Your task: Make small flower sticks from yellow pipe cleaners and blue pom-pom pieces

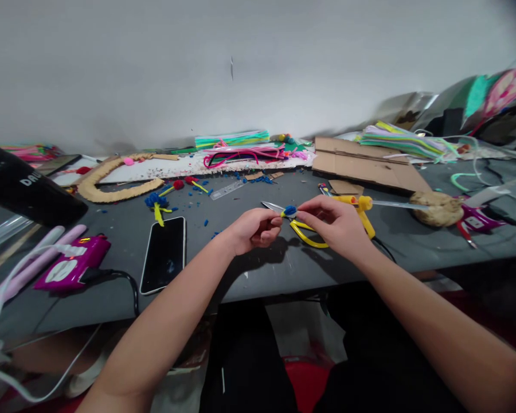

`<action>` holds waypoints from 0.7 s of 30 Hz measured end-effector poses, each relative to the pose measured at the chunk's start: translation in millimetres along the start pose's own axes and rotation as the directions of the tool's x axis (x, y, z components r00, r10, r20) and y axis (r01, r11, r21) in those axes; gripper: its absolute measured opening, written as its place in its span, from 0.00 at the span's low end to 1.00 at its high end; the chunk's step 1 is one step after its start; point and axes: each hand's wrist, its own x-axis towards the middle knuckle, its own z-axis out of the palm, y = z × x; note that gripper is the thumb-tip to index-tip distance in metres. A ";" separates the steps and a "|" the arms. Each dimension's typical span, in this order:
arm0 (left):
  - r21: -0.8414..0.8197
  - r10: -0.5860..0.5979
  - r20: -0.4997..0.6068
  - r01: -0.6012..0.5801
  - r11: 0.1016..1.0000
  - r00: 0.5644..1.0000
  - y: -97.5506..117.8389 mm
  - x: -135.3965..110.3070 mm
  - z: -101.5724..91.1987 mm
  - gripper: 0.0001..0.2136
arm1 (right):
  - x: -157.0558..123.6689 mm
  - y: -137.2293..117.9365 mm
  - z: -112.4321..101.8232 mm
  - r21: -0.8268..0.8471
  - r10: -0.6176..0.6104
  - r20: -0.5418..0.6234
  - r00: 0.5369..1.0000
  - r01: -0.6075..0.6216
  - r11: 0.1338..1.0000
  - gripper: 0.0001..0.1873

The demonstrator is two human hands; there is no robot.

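Observation:
Between my two hands is a small blue fuzzy pipe-cleaner piece [289, 210] with a yellow stem. My left hand [258, 229] pinches the yellow end, its fingers curled. From the other side, thumb and forefinger of my right hand [333, 223] close on the blue end. Under my hands lie scissors [306, 236] with yellow handles, their blades pointing left and partly hidden. A finished-looking blue and yellow pipe-cleaner flower [157, 203] rests by the phone's top edge, left of my hands.
A phone [163, 255] and a purple power box [75, 264] lie at left, near a black tumbler [26, 186]. Behind my right hand is a yellow glue gun [361, 206]. Cardboard [365, 163], pipe-cleaner bundles [232, 139] and blue scraps [262, 179] line the back.

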 end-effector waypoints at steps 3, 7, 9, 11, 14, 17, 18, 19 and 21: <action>0.009 -0.004 -0.004 0.004 1.000 1.000 -0.5 0.2 0.4 0.11 | 0.7 -1.5 2.2 -0.019 0.003 -0.002 1.000 -0.003 1.000 0.10; 0.012 -0.013 -0.004 0.013 1.000 1.000 -0.6 -0.6 1.4 0.12 | 1.3 -5.3 4.1 -0.031 0.021 0.008 1.000 -0.021 0.999 0.10; 0.014 -0.014 -0.006 0.014 1.000 1.000 -0.5 -1.2 1.8 0.12 | 1.6 -6.7 5.0 -0.033 0.027 0.002 1.000 -0.027 0.999 0.10; 0.019 -0.014 -0.008 0.014 1.000 1.000 -0.3 -1.5 1.9 0.12 | 1.9 -7.2 6.1 -0.045 0.026 -0.003 1.000 -0.026 0.999 0.11; 0.024 -0.015 -0.004 0.015 1.000 1.000 -0.1 -1.8 1.7 0.12 | 2.2 -6.6 7.5 -0.052 0.009 -0.014 1.000 -0.010 0.999 0.11; 0.033 -0.014 -0.007 0.015 0.999 1.000 0.2 -2.1 2.0 0.12 | 2.1 -6.7 8.5 -0.054 0.000 -0.026 1.000 -0.001 0.999 0.10; 0.038 -0.015 -0.008 0.015 0.999 1.000 0.2 -2.3 2.2 0.12 | 1.8 -7.1 8.9 -0.060 -0.002 -0.030 1.000 0.000 0.998 0.09; 0.043 -0.016 -0.009 0.016 0.999 1.000 0.3 -2.5 2.5 0.12 | 1.5 -7.7 9.3 -0.067 -0.003 -0.036 0.999 0.001 0.998 0.09; 0.052 -0.017 -0.008 0.017 0.999 1.000 0.3 -2.9 3.0 0.13 | 0.6 -9.0 10.2 -0.079 -0.006 -0.051 0.999 0.002 0.997 0.10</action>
